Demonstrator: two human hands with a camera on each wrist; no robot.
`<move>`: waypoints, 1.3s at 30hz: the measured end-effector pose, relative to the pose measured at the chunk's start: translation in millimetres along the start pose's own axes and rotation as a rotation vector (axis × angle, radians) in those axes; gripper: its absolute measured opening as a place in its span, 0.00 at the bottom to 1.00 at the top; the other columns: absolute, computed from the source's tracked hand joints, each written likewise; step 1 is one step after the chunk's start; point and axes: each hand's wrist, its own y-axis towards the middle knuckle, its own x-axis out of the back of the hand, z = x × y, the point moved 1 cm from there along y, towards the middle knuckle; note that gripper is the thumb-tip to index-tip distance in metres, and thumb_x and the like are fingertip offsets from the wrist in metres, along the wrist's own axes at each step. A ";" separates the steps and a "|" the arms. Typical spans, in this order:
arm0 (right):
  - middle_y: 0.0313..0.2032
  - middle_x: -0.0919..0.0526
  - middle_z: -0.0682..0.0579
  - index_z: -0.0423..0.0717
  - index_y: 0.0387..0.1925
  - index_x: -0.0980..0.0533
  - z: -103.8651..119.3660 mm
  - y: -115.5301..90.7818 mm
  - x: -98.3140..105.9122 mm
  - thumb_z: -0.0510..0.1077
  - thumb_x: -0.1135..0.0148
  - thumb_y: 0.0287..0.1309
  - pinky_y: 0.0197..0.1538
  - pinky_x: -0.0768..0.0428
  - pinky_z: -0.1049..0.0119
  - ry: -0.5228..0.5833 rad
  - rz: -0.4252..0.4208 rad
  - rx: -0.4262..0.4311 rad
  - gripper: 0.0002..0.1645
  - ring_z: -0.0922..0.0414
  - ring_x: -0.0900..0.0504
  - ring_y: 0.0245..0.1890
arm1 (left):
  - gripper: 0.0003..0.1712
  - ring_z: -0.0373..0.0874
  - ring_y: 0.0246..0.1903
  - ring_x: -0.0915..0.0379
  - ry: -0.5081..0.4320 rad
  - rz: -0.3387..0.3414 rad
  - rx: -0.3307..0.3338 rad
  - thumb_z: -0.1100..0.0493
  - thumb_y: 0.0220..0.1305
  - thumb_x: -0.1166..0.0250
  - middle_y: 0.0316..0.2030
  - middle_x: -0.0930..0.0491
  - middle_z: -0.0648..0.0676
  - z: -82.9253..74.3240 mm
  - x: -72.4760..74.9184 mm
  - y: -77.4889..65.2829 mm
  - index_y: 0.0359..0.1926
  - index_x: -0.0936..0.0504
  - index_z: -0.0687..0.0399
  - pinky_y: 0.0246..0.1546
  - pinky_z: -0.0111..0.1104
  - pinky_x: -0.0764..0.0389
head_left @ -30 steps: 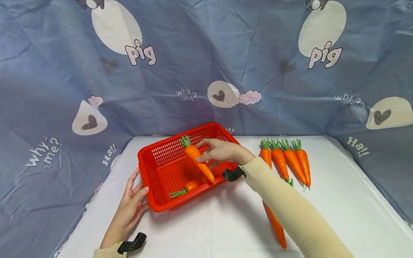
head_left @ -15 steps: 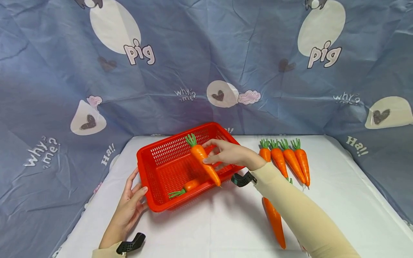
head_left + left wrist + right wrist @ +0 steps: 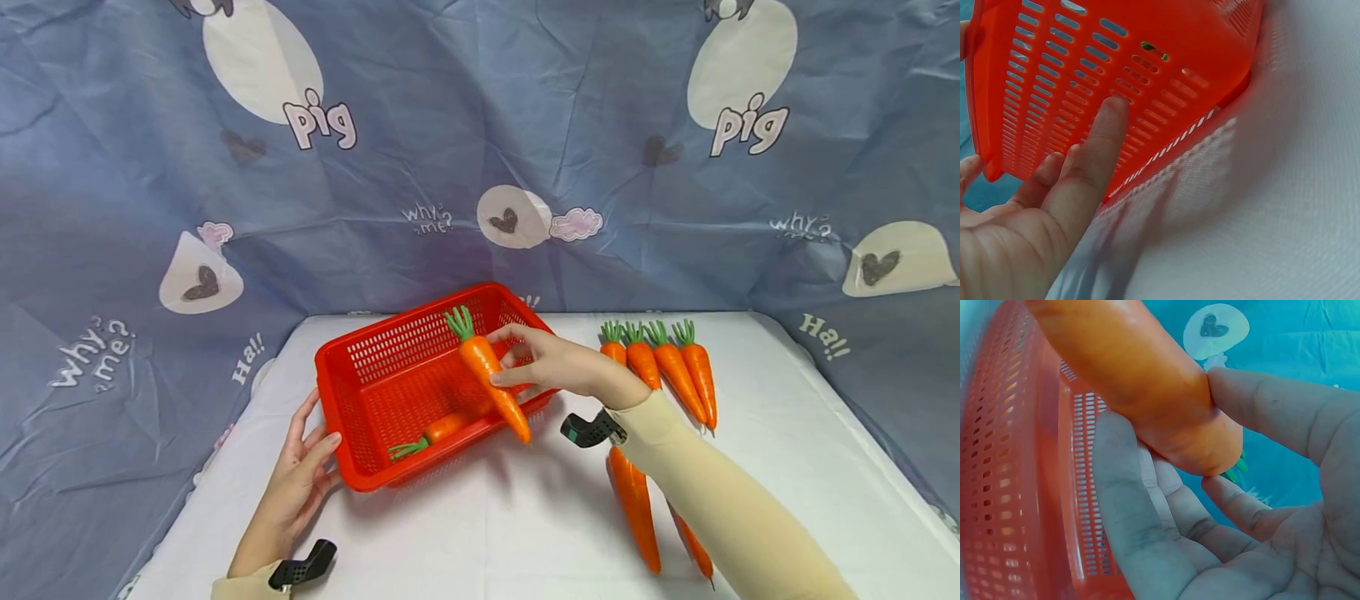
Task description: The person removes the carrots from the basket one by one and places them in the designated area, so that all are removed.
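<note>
My right hand (image 3: pixel 543 362) grips a carrot (image 3: pixel 491 379) with green tops between thumb and fingers, over the near right part of a red plastic basket (image 3: pixel 324 392). The carrot slants, its tip pointing down past the near rim. In the right wrist view the fingers lie around the carrot (image 3: pixel 1147 381). At the basket's left end my left hand (image 3: pixel 292 483) holds the rim, thumb on top; the left wrist view shows fingers touching the slotted wall (image 3: pixel 1154 75). Another carrot (image 3: pixel 446 427) lies inside along the near wall, partly hidden behind the held one.
Several carrots (image 3: pixel 678 375) lie side by side on the right of the white table (image 3: pixel 525 533). Closer in, another carrot (image 3: pixel 635 508) lies beside one more carrot (image 3: pixel 692 540), partly hidden by the right sleeve. A blue patterned cloth (image 3: pixel 420 150) hangs behind and at the sides.
My right hand has moved right and slightly nearer with the carrot, from over the basket's middle toward its near right rim. The left hand and basket stay in place.
</note>
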 end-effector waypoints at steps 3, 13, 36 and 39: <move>0.45 0.26 0.47 0.48 0.72 0.34 -2.8 -5.1 3.6 0.41 0.28 0.68 0.49 0.09 0.55 0.017 -0.006 0.001 0.36 0.54 0.16 0.40 | 0.46 0.37 0.58 0.15 -0.007 -0.005 0.009 0.64 0.82 0.43 0.67 0.22 0.40 -0.5 -0.2 0.2 0.86 0.55 0.26 0.50 0.41 0.09; 0.44 0.26 0.48 0.45 0.74 0.36 -11.4 -24.3 16.7 0.39 0.30 0.69 0.47 0.09 0.56 0.065 -0.033 0.042 0.38 0.54 0.15 0.39 | 0.46 0.37 0.59 0.15 0.000 -0.009 0.015 0.64 0.82 0.43 0.68 0.23 0.39 -0.2 -0.8 0.5 0.86 0.54 0.26 0.50 0.41 0.10; 0.49 0.21 0.42 0.47 0.76 0.37 -31.2 -74.8 37.5 0.45 0.28 0.69 0.50 0.09 0.54 -0.013 -0.106 0.035 0.41 0.51 0.13 0.46 | 0.46 0.38 0.59 0.15 -0.024 0.022 -0.006 0.65 0.82 0.45 0.67 0.21 0.41 -0.7 -1.9 -1.4 0.86 0.55 0.28 0.51 0.40 0.10; 0.51 0.21 0.40 0.49 0.76 0.37 -30.4 -81.5 41.7 0.46 0.28 0.69 0.50 0.09 0.53 -0.034 -0.122 0.036 0.41 0.49 0.12 0.46 | 0.46 0.38 0.60 0.16 -0.034 0.029 -0.012 0.65 0.82 0.45 0.67 0.21 0.42 -1.2 -1.7 -1.9 0.86 0.55 0.28 0.51 0.40 0.10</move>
